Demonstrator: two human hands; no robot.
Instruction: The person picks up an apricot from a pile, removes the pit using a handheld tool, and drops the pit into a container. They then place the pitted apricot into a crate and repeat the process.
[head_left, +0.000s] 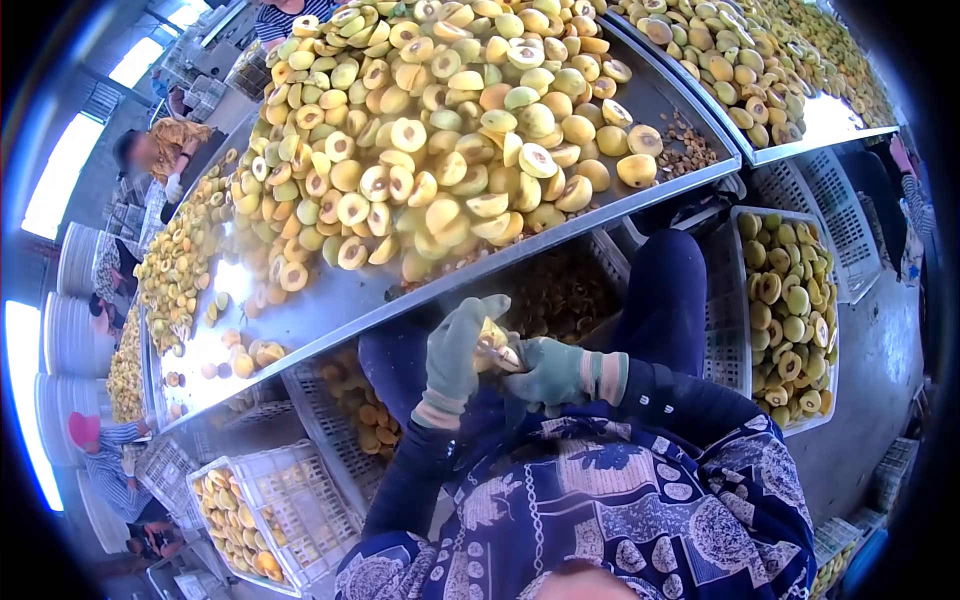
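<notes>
My left hand point(460, 350), in a grey-green knit glove, is closed around a yellow peach half point(489, 338) in front of my lap. Close against the fruit, my right hand point(565, 372), gloved the same way, grips a small metal pitting tool point(508, 358). Only its shiny end shows, touching or nearly touching the cut side; the handle is hidden in the glove. Just beyond my hands, a large heap of halved peaches point(410, 135) covers much of a metal table point(330, 300).
A white crate of peach halves point(835, 330) stands at my right, another crate point(285, 520) at my lower left. Beneath the table edge is a container of dark brown scraps point(560, 295). A second metal table point(790, 150) adjoins on the right. Several people work along the left side.
</notes>
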